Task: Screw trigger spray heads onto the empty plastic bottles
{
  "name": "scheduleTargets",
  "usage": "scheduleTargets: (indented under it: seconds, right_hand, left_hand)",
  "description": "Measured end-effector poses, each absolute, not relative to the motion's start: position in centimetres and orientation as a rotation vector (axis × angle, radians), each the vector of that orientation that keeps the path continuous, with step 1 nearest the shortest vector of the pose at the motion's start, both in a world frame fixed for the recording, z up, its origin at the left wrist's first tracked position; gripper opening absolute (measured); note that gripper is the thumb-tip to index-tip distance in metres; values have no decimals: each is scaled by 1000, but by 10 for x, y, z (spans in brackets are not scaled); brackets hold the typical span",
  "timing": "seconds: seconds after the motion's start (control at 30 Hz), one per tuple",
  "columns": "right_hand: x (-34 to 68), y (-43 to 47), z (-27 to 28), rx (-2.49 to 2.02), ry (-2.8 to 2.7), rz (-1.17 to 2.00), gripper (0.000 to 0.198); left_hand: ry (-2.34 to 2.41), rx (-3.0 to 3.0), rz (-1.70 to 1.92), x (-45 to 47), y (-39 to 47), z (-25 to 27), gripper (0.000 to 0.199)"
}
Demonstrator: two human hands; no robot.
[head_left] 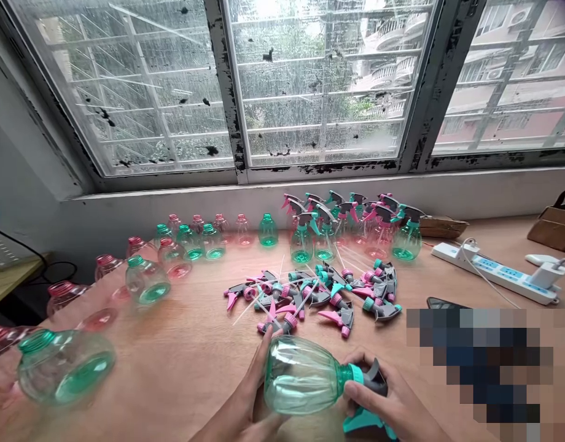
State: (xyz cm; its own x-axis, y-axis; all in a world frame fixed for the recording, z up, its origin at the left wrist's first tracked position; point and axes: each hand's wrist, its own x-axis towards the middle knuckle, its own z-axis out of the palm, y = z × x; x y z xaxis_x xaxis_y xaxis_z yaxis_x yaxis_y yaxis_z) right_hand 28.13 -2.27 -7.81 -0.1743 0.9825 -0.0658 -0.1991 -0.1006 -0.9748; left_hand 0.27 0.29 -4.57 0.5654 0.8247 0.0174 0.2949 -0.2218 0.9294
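Clock centred on the bottle [301,377], green and tipped on its side just above the table [181,368], neck toward 3. Left hand [250,396] cups the base end; right hand [400,393] wraps the spray head [375,376] at the neck. Whether the collar is fully tight, cannot tell. Tightest side is 12: loose heads [319,299], pink and teal, heap close ahead, nearest one just beside the left fingertips. Beyond, still at 12, topped bottles [302,239] stand bunched toward the wall [259,199]. Open bottles [147,281], red and green, curve from 9 to 11, the outer ones along the table's left edge. Bare wood runs between them and the heap, the widest lane for moving. At 2, power strip [494,268] with plug and cable, dark slab [448,304] nearer, brown bag [554,222] farther; pixelated patch about 3. Surface smooth, light brown wood. Room: grey-framed window [322,80] spans the top, paint flaking, bars and foliage outside.
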Motion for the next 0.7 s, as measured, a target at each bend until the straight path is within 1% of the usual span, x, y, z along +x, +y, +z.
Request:
scheduleTargets:
  seconds: [0.07, 0.13, 0.2, 0.3, 0.37, 0.5, 0.57, 0.7]
  right_hand:
    - [282, -22, -79, -1030, -1143, 1488, 42]
    - [282, -22, -80, -1029, -1159, 1492, 43]
    - [282, -21, -80, -1034, -1158, 1490, 45]
    - [281, -22, -78, -1055, -1148, 1470, 45]
    - [281, -23, -77, -1068, -1147, 1466, 44]
    - [280, -23, -78, -1062, -1135, 1468, 45]
    - [280, -23, -79, -1049, -1131, 1466, 46]
    - [281, -22, -78, -1068, -1137, 1460, 44]
  left_hand:
    - [931, 1731, 597, 0, 5, -48, 104]
    - [930, 1687, 560, -2, 6, -51, 109]
    - [942, 1687, 564, -2, 7, -52, 105]
    - [930, 1750, 608, -1, 6, -52, 93]
    - [905, 1781, 639, 0, 5, -52, 92]
    - [883, 1729, 609, -1, 4, -51, 111]
    - [882, 1693, 597, -1, 4, -51, 109]
    - [923, 1751, 626, 0, 1, -49, 96]
